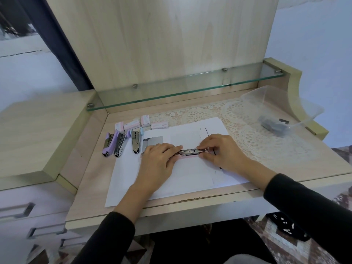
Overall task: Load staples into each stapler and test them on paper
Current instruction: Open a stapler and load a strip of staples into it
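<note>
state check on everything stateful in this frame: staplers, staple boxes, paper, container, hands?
Pink stapler: on the paper, metal magazine exposed, held at both ends.
Left hand: gripping the pink stapler.
Right hand: gripping the pink stapler.
Three staplers: lying opened, untouched.
Staple boxes: at the back, open or closed unclear.
Paper: flat, staple marks visible.
Plastic container: lidless, dark items inside.

A pale wood bench [91, 180] stands against a tall wooden back panel [162, 39], with a glass shelf [182, 90] on metal pegs running across it. Pale blue walls [314, 35] flank it, a dark curtain [57, 35] hangs at left, and drawers [22, 212] sit lower left above patterned flooring [342, 197].
</note>
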A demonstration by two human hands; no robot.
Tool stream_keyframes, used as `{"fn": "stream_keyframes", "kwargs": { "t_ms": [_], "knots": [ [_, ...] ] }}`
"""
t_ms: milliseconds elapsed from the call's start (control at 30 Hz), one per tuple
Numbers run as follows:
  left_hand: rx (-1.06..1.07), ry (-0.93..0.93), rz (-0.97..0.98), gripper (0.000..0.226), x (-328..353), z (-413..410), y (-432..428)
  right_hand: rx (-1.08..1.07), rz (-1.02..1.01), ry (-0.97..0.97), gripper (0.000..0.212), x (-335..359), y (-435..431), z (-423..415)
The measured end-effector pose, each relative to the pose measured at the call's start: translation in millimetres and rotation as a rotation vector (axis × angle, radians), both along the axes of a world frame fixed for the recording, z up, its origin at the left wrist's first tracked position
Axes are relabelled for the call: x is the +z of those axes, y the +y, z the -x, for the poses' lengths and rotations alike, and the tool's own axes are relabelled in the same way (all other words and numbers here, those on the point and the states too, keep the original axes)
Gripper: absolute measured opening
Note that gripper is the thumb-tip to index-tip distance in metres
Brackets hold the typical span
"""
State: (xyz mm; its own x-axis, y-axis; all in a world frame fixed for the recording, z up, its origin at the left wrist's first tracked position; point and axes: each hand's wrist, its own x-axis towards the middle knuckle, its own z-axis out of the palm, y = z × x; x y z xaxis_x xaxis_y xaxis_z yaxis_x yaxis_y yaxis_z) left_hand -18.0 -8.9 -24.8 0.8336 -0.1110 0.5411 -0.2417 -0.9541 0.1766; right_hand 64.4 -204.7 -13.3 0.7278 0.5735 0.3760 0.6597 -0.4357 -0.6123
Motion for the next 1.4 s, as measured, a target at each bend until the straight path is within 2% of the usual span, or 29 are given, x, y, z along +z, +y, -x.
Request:
{"fn": "stream_keyframes", "kwargs": {
  "t_ms": [333,467,567,633,733,833,967,1000,1067,1133,1167,1267,1400],
  "knots": [
    [0.097,0.273,0.024,0.036,28.4,3.0,25.8,-0.018,0.163,0.02,0.029,15.2,-1.4,3.9],
    [0.126,0.285,-0.076,0.038,29.9,10.5,43.9,-0.032,0.292,0.051,0.037,20.4,-0.1,4.1],
    [0.154,0.287,-0.033,0.031,32.0,15.3,51.1,-0.032,0.3,0.072,0.028,22.3,0.5,4.6],
    [0.146,0.274,0.073,0.026,34.7,18.3,49.7,-0.025,0.287,0.062,0.025,23.4,0.5,6.7],
    [0.113,0.29,0.365,0.021,41.1,23.2,42.7,-0.02,0.191,0.078,0.022,24.8,-0.2,10.7],
    [0.079,0.245,0.605,0.029,45.1,21.3,33.2,-0.015,0.131,0.117,0.017,24.4,0.7,13.2],
    [0.052,0.077,0.818,0.039,46.0,12.8,5.5,-0.028,0.068,0.182,0.017,25.4,4.4,15.0],
    [0.027,0.054,0.786,0.038,43.5,12.4,-2.4,-0.03,0.068,0.187,0.017,25.6,5.4,15.3],
    [-0.04,0.004,0.539,0.043,32.9,10.9,-14.4,-0.037,0.079,0.187,0.016,24.2,6.5,15.4],
    [-0.041,-0.024,0.266,0.059,21.3,6.9,-20.3,-0.051,0.067,0.204,0.016,21.5,6.1,15.6],
    [-0.025,-0.02,0.2,0.066,17.0,4.5,-21.2,-0.058,0.051,0.213,0.017,20.3,5.6,15.7],
    [0.028,-0.006,0.18,0.075,12.7,-0.5,-26.1,-0.07,0.022,0.22,0.018,18.9,6.3,15.5],
    [0.074,-0.062,0.183,0.061,13.3,-7.1,-30.5,-0.081,-0.011,0.251,0.021,16.9,8.0,13.3]
  ]
}}
